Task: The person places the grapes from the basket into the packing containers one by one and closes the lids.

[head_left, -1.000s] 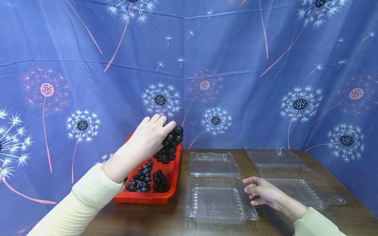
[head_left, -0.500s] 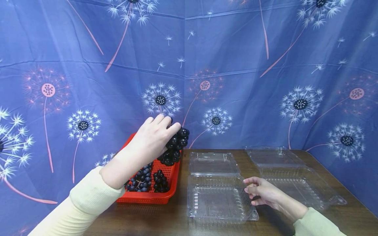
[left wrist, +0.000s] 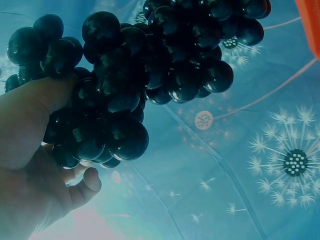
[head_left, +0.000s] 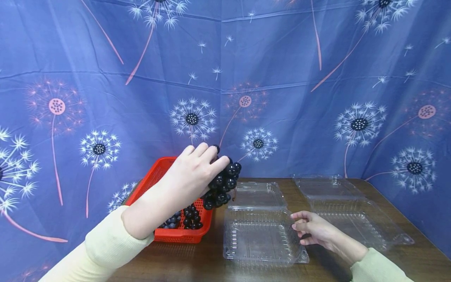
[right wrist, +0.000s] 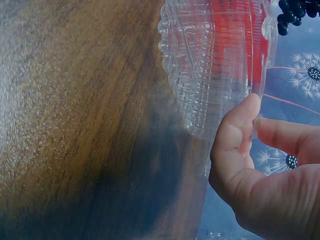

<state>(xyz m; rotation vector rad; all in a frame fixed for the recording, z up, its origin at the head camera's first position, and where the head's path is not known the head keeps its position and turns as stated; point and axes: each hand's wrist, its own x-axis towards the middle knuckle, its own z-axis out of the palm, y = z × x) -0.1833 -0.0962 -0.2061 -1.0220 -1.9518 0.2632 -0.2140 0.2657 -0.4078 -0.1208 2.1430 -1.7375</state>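
Early days imo: L hand (head_left: pixel 193 172) has fingers curled round a grape bunch (head_left: pixel 225 182), held up by red basket (head_left: pixel 183 234), R side. More grapes (head_left: pixel 192 218) inside basket tbd. R hand (head_left: pixel 314 231) pinches rim of clear box (head_left: pixel 260 259), R of basket; no grapes in yet.

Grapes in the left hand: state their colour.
The grapes are glossy black, showing best in the head view.
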